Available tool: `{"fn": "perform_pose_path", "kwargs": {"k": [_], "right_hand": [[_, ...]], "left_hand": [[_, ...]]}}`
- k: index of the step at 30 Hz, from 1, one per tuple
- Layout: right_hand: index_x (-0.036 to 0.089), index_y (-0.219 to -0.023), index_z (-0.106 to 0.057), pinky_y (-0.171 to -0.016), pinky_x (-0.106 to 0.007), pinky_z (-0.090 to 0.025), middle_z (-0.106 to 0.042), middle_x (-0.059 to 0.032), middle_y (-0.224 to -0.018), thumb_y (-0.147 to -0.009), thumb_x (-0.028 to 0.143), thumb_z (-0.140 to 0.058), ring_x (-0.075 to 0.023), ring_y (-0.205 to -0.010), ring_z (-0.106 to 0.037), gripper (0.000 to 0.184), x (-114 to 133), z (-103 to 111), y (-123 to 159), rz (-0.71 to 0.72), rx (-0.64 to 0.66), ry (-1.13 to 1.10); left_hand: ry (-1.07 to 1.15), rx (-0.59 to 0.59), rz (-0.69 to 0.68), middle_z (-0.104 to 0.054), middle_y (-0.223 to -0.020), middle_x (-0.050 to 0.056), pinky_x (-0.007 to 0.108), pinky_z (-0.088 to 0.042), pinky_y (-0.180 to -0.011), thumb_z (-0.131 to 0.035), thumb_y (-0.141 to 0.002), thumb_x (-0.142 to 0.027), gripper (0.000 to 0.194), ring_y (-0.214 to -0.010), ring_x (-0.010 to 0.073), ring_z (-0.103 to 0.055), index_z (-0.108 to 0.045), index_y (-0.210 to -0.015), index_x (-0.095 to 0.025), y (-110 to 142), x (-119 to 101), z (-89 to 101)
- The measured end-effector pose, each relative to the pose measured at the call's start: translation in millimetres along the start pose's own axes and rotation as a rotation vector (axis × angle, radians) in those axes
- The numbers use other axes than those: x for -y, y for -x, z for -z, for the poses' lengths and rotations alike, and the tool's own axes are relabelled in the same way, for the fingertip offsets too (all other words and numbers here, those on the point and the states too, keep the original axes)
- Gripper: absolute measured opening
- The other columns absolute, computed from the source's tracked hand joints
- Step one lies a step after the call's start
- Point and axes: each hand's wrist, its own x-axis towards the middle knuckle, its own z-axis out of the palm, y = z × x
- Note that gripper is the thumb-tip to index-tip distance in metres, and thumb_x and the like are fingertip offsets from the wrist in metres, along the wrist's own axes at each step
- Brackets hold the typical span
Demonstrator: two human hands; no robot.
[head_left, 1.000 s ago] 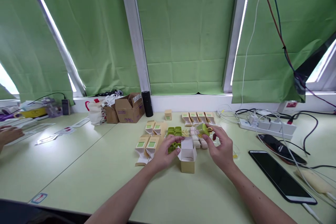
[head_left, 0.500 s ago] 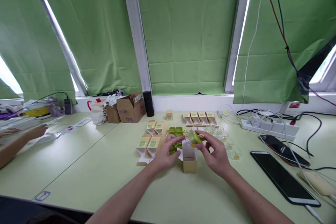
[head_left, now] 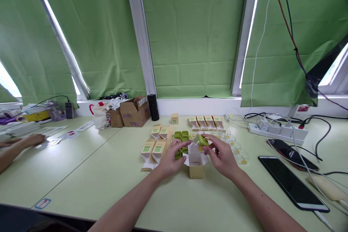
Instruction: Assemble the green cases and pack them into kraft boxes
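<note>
Green blinds [head_left: 190, 36] hang behind a pale table [head_left: 89, 174], whose near edge is visible only at the lower left; both of the wearer's forearms are cut off by the bottom of the view. Near the middle of that near edge stands an open carton [head_left: 196, 172], kraft outside and white inside, flaps spread. Over its mouth the right hand [head_left: 221, 154] grips a green-capped clear container [head_left: 201, 140] between closed thumb and fingers, tilted, a pale loop at its cap. How far the container's lower end dips into the carton is hard to make out, since flaps and fingers overlap it. At the carton's left side, the left hand [head_left: 174, 157] has thumb and forefinger parted against the white flaps (whether they pinch the card, I cannot tell), and its other fingers are hidden behind them

Green square caps [head_left: 181, 135] lie just beyond the left hand, which partly covers them. Clear cups [head_left: 241, 156] with yellow spots curve away beyond the right hand, some hidden by it. Left of the carton lie folded cartons with green labels [head_left: 152, 150]; four more cartons [head_left: 208, 123] line up toward the table's far edge. Toward the right edge are a smartphone [head_left: 293, 183] and a white power strip [head_left: 277, 132]. At the far left a co-worker's hand [head_left: 35, 139] rests by some papers, its fingers too small to read and the arm cut off by the view
</note>
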Motion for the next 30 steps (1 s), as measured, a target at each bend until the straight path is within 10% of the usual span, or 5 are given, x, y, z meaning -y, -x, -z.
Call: {"fn": "perform_pose_path", "kwargs": {"k": [30], "right_hand": [[0.025, -0.135, -0.056, -0.068, -0.034, -0.054, -0.077, -0.0105, -0.119, -0.096, 0.025, -0.060, -0.0206, -0.075, -0.074, 0.039, 7.7, 1.0, 7.0, 0.229, 0.230, 0.228]], "left_hand": [[-0.014, -0.012, -0.015, -0.056, -0.117, 0.011, 0.051, -0.046, -0.108, -0.068, -0.089, -0.027, 0.055, -0.117, 0.0308, -0.055, -0.063, -0.144, -0.025, 1.2, -1.1, -1.7]]}}
